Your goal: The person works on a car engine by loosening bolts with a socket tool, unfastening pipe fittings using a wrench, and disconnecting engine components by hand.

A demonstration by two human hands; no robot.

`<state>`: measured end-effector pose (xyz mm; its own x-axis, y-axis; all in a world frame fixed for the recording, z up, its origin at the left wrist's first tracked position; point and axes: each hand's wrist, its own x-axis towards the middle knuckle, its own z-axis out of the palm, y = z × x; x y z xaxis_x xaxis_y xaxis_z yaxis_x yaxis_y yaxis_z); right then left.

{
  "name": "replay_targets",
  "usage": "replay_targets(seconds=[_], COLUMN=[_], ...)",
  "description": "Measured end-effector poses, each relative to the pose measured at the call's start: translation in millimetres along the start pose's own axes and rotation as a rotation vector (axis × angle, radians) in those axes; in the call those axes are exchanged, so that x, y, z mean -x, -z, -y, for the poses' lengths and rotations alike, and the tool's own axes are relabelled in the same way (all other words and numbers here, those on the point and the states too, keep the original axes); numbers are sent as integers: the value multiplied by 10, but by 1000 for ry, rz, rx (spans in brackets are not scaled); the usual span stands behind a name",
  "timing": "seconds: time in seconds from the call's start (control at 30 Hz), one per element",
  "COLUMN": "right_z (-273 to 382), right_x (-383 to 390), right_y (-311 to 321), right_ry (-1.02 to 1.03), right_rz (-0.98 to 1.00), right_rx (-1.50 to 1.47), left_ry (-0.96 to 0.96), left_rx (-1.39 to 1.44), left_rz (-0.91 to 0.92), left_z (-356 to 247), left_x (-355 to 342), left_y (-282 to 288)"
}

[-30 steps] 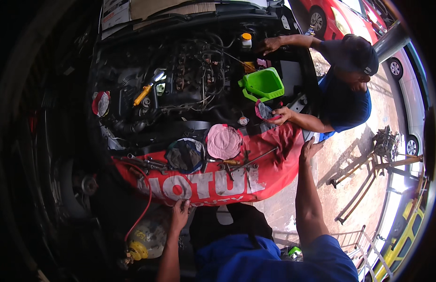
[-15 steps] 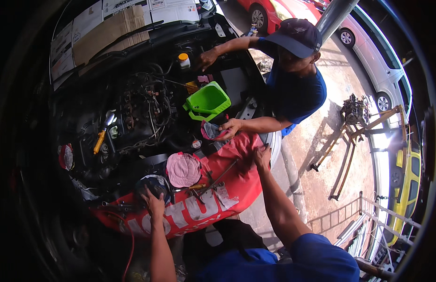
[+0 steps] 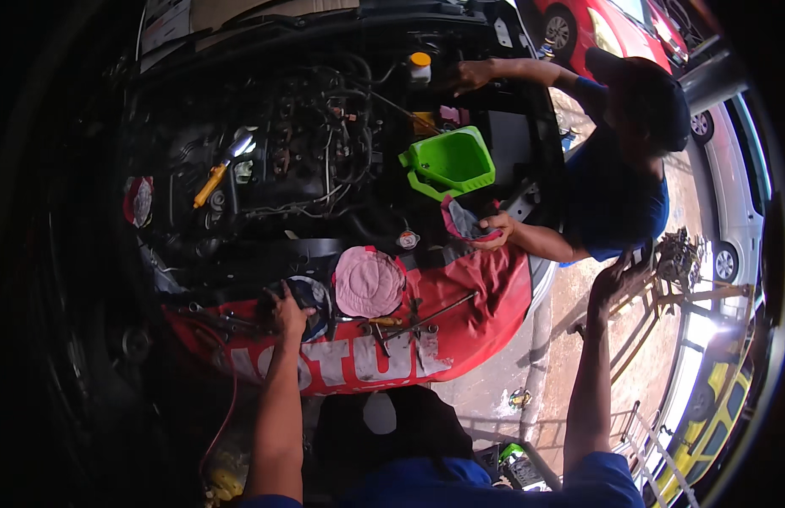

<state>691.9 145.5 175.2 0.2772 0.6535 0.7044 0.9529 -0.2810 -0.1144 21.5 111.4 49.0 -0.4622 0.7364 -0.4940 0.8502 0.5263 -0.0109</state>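
My left hand (image 3: 289, 311) rests on a dark round cloth piece (image 3: 315, 298) with a pale edge, at the front of the engine bay; its fingers are spread. Beside that lies a pink round cloth piece (image 3: 370, 282), shaped like a soft hat. My right hand (image 3: 619, 275) is raised off to the right, close to the co-worker's body, fingers stretched out and nothing seen in them. A wrench (image 3: 227, 317) and other hand tools lie on the red fender cover (image 3: 494, 292) below the cloths.
Across the engine bay, a co-worker (image 3: 617, 161) holds a pink and grey cloth (image 3: 469, 222). A cut green jug (image 3: 452, 161), a yellow-capped bottle (image 3: 420, 68) and a yellow-handled tool (image 3: 210, 186) sit on the engine. An engine on a stand (image 3: 680, 258) is at right.
My right hand has left the red cover's right edge and swung out to the right. The view has shifted; the left hand stays on the dark cloth. The co-worker's head has turned.
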Motion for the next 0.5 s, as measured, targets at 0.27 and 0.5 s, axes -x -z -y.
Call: replay_targets(seconds=[0.27,0.5], right_z=[1175,1297], right_x=[2180,2147], right_y=[-1115,-1048], right_ry=[-482,-544], right_rz=[587,615], right_rx=[257,175], left_ry=[-8,-6], left_rx=[78,113], left_rz=[-8,6], left_z=[45,89], left_x=[-108,-23], left_y=[-178,-77])
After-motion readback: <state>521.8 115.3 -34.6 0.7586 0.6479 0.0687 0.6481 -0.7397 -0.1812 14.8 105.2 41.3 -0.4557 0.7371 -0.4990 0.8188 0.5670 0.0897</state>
